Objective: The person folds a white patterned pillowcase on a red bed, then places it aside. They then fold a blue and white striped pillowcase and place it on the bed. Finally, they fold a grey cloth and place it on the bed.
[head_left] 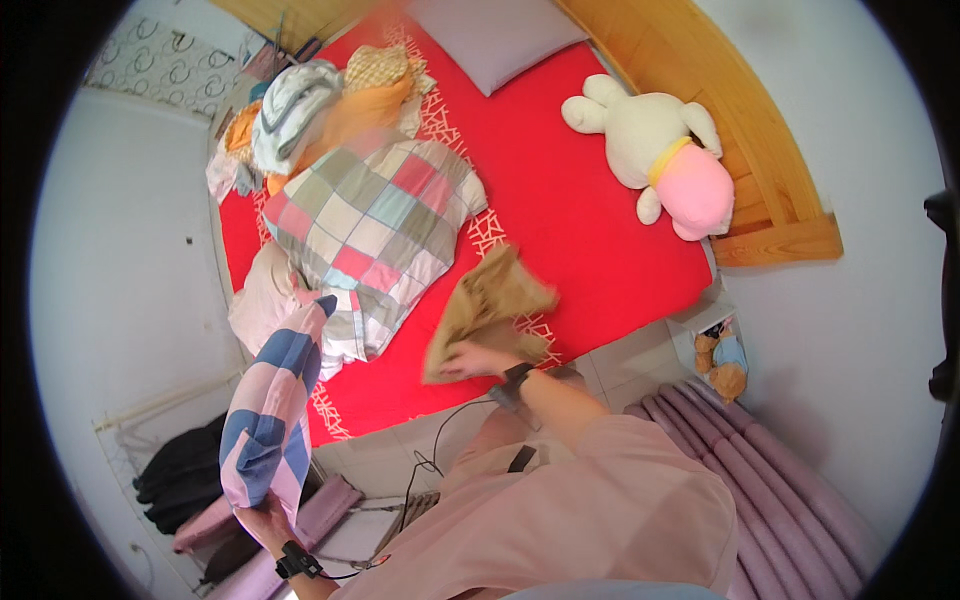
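My left hand is closed on the lower end of a pink, white and blue checked cloth, which stands up in a long bunched fold by the bed's near left side. At the bed's near edge, my right hand grips a crumpled tan garment; its far end is blurred by motion, and the exact kind of garment is unclear. Just beyond the checked cloth lies a patchwork-checked quilt in red, grey, white and pale blue, spread in loose folds.
A red sheet covers the bed. At the far left are heaped clothes. A lilac pillow and a white plush toy lie near the wooden headboard. Purple padded rolls stand at right; a thin cable hangs below.
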`<state>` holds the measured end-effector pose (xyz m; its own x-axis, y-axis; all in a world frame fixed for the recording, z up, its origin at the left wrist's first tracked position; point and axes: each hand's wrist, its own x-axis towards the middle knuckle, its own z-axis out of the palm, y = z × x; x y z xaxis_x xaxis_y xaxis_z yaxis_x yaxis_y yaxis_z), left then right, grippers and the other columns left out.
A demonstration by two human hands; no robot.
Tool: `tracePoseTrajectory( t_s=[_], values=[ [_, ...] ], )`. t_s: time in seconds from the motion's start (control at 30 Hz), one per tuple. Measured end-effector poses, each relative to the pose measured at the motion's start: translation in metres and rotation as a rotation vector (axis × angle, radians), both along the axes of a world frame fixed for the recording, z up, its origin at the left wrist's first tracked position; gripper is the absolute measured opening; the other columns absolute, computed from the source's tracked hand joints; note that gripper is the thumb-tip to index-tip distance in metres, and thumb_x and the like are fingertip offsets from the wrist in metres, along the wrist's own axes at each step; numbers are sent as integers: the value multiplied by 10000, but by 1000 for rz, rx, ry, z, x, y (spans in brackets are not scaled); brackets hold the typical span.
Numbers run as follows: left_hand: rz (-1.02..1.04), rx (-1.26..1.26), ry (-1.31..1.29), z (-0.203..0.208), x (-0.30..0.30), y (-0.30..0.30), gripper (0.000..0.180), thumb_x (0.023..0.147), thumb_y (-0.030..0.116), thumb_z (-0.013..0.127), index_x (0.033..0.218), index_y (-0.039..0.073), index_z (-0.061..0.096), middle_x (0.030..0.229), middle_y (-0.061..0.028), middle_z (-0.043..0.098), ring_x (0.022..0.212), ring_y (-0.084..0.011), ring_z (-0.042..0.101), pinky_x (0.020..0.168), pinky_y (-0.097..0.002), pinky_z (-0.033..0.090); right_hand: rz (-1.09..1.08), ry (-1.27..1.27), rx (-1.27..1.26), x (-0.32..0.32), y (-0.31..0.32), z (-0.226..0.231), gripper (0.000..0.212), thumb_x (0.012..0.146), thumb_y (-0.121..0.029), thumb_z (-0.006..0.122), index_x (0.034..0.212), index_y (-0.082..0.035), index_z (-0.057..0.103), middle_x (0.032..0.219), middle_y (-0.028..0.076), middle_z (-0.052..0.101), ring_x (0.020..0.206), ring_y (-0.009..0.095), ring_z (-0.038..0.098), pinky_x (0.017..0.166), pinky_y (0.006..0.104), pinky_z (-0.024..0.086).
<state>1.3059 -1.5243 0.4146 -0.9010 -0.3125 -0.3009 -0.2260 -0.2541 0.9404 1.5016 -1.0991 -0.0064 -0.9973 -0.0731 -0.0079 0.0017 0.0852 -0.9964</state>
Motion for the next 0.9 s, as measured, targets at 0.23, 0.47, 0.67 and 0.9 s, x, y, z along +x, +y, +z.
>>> tracePoseTrajectory(
  t_s=[0.23, 0.47, 0.67, 0.9],
  values=[
    [-96, -125, 247, 56, -22, 86, 407, 1036, 222, 637, 1350, -37, 656, 1350, -175, 708, 1197, -282, 712, 1039, -392, 587, -160, -231, 221, 0, 94, 66, 611, 860, -323, 831, 1387, -72, 652, 1264, 197, 706, 1233, 361, 645, 1066, 459, 521],
    [-170, -293, 302, 41, -9, 160, 412, 1030, 204, 649, 1379, -15, 643, 1383, -187, 685, 1229, -295, 689, 1063, -412, 568, -1364, -588, 930, 188, 412, 12, 818, 767, -316, 887, 1460, -69, 528, 1524, 275, 487, 1459, 481, 407, 1179, 580, 393],
    [-214, -263, 342, 13, -37, 239, 423, 1026, 188, 660, 1405, 4, 632, 1411, -197, 666, 1255, -305, 669, 1084, -429, 552, -1321, -1122, 648, 292, 541, 5, 1250, 635, -479, 951, 1641, -174, 275, 1678, 192, 304, 1541, 440, 320, 1214, 532, 392],
    [-391, -90, 516, 9, -219, 319, 442, 1020, 170, 672, 1435, 25, 619, 1443, -208, 643, 1287, -317, 646, 1109, -449, 533, -1278, -487, 413, 230, 475, 17, 867, 703, -119, 871, 1499, -83, 527, 1357, 197, 690, 1266, 383, 659, 1070, 472, 530]
  ],
)
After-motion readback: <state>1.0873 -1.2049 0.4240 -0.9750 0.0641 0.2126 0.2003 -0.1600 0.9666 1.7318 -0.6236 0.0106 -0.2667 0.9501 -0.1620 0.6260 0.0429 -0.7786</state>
